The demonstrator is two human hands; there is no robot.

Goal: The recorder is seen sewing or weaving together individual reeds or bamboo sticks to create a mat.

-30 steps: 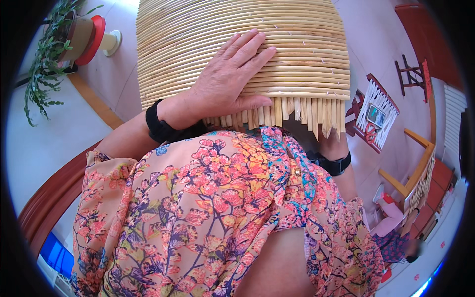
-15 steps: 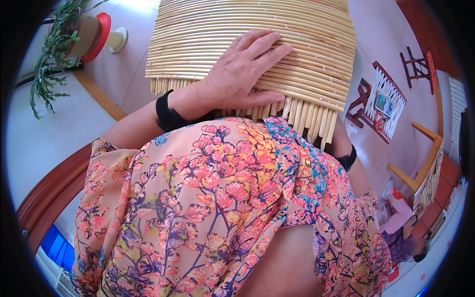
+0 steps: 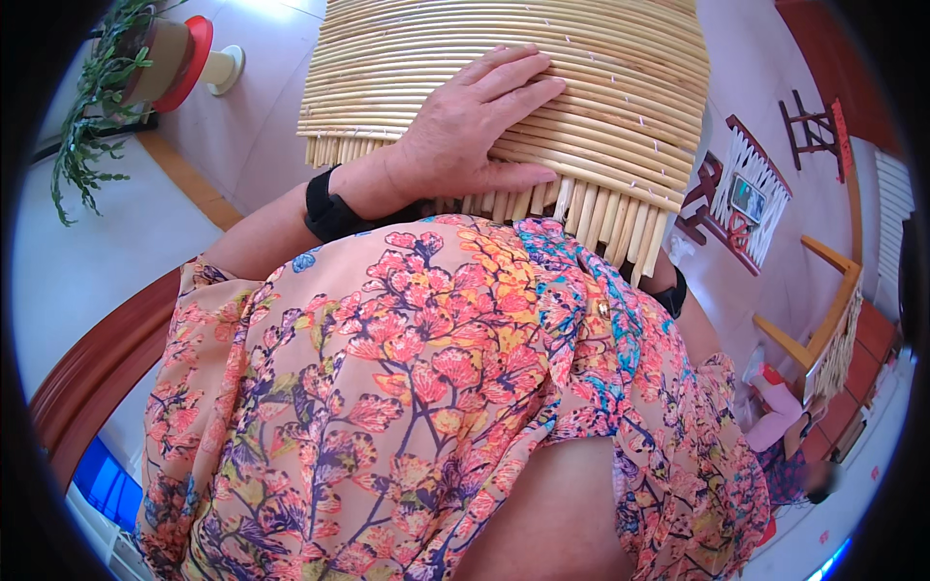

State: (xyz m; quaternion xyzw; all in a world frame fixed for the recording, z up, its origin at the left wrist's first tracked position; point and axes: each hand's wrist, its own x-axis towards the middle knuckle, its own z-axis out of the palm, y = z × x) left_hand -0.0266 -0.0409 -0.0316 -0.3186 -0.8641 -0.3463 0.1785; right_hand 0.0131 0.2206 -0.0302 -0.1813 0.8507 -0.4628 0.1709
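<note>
In front of my body is a mat of pale yellow plant stalks (image 3: pixel 620 107), stitched together with short white threads. Its top layer runs crosswise; uneven ends of a lower layer stick out along the near edge. My left hand (image 3: pixel 475 126) lies on the mat near this edge, palm down with fingers stretched out. Its thumb rests along the lowest crosswise stalks. The mat hides my right hand, and only the right wrist with its black band (image 3: pixel 672 294) shows below the mat's near right corner. What the right fingers do cannot be seen.
At the upper left a potted plant (image 3: pixel 92 126) trails beside a red and white stand (image 3: pixel 199 68). A low stool with white webbing (image 3: pixel 760 184) carries a phone (image 3: pixel 747 198). Farther right are a wooden-framed seat (image 3: pixel 828 320) and another person (image 3: pixel 790 436).
In the picture the mat has shifted a little to the right, tilting slightly more. My left hand still lies flat on it, and my right hand stays hidden underneath.
</note>
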